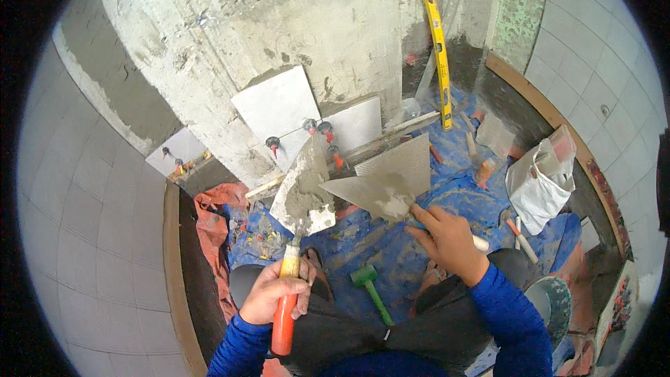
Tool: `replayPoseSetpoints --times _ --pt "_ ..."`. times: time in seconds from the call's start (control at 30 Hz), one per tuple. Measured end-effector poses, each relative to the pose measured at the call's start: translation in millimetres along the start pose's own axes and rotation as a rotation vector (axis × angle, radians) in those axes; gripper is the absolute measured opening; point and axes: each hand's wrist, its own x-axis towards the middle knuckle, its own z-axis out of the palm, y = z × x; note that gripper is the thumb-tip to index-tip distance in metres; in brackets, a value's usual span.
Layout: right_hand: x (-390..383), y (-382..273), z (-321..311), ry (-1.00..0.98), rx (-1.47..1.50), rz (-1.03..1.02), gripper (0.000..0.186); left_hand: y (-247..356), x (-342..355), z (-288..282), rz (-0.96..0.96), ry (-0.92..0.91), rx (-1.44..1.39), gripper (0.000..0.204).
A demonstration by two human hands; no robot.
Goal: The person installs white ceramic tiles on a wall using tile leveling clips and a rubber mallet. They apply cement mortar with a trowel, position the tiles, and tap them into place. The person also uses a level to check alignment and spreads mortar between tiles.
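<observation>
White bag: a white plastic bag [541, 181] stood open on the blue sheet [447, 195], on the right side; what was inside it I could not see.
Bucket: a round bucket [558, 304] stood low on the right, beside the person's knee; its inside looked smeared with grey, the content was not clear.
Left hand: the left hand [273, 292] was closed around the orange handle of a trowel [303, 192], whose blade pointed up and away.
Mortar: a heap of grey mortar [301, 199] lay on the trowel blade, above the left hand.
Right hand: the right hand [447, 237] gripped a notched trowel [387, 181] by its handle; the wide blade reached to the left, with some mortar on it.
Two blades: their tips were very near, just beside each other, between and above both hands.
Wall: white tiles [279, 108] with red clips [324, 128] sat on the rough wall behind the tools.
Floor: a green mallet [370, 286] lay between the knees.
Level: a yellow level [436, 35] leaned upright at the back.
</observation>
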Motion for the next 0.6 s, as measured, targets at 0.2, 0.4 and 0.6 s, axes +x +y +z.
replayPoseSetpoints --times 0.2,0.4,0.6 --pt "37 16 -14 0.02 -0.026 -0.067 0.04 -5 7 10 0.057 0.08 0.266 0.019" --pt "87 31 -24 0.148 -0.024 -0.074 0.039 -2 16 17 0.069 0.134 0.305 0.014" --pt "112 68 -13 0.424 0.052 0.068 0.034 -19 17 15 0.048 0.145 0.218 0.015"
